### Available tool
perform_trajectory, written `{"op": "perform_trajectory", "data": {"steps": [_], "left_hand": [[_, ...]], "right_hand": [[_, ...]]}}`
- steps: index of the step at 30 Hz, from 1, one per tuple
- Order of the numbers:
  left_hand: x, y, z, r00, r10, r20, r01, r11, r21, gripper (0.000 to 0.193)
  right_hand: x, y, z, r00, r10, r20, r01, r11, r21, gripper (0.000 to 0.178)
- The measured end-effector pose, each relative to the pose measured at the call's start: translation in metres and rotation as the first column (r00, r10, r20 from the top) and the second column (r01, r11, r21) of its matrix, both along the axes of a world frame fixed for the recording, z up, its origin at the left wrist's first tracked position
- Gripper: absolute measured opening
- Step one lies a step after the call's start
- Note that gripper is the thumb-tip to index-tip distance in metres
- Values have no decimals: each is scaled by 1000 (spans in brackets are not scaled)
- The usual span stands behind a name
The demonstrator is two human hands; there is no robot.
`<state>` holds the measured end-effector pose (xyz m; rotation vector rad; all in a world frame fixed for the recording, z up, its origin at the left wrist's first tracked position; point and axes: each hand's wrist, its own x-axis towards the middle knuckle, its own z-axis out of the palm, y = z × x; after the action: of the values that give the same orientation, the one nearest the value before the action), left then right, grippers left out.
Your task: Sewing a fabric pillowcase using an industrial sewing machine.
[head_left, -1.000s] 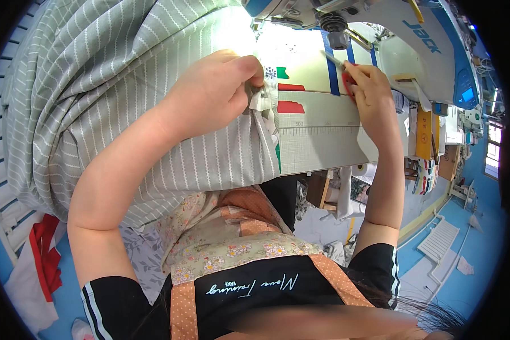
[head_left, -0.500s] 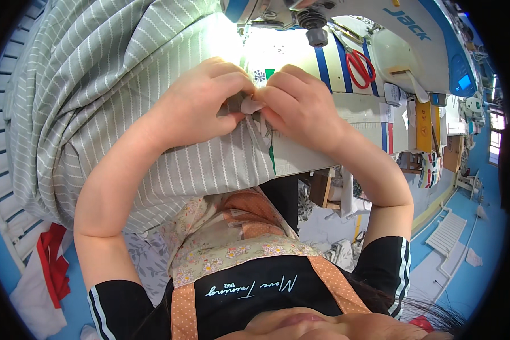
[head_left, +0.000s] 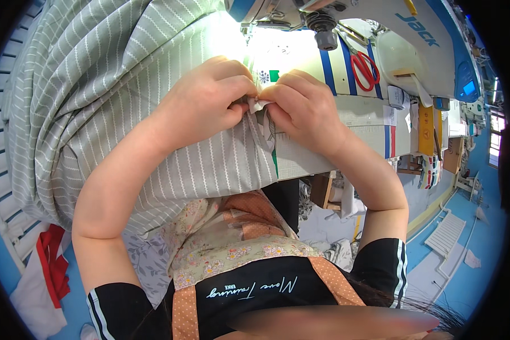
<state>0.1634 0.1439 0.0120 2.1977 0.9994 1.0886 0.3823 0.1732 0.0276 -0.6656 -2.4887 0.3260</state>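
Note:
A large grey fabric with white stripes (head_left: 198,170) lies bunched over the left side of the work table and hangs over its front edge. My left hand (head_left: 209,102) is closed in a pinch at the fabric's right edge. Opposite it, almost touching, my right hand (head_left: 306,110) pinches the same edge. Between the fingertips a small whitish fold of cloth (head_left: 259,105) sticks out. Below it the narrow edge of the fabric (head_left: 264,133) dangles, slightly twisted. Fingers cover most of the gripped spot.
A white and blue sewing machine (head_left: 419,34) stands at the back right, its lamp glaring over the table behind my hands. Red-handled scissors (head_left: 365,72) lie beneath its arm. A ruler strip (head_left: 357,122) runs along the table front. A yellow box (head_left: 429,130) stands farther right.
The whitish fold has turned between my fingers, and my left thumb and fingers have drawn closer together. Both hands stay at the fabric's edge; the view has shifted slightly.

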Motion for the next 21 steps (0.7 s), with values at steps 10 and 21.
{"op": "perform_trajectory", "data": {"steps": [10,21], "left_hand": [[2,1,-3,997,53,-53,-46,990,134,15],[1,1,2,992,28,-125,-12,992,128,14]], "right_hand": [[1,2,-1,998,-21,57,20,1000,17,26],[2,0,3,1000,-9,26,9,1000,-7,23]]}}
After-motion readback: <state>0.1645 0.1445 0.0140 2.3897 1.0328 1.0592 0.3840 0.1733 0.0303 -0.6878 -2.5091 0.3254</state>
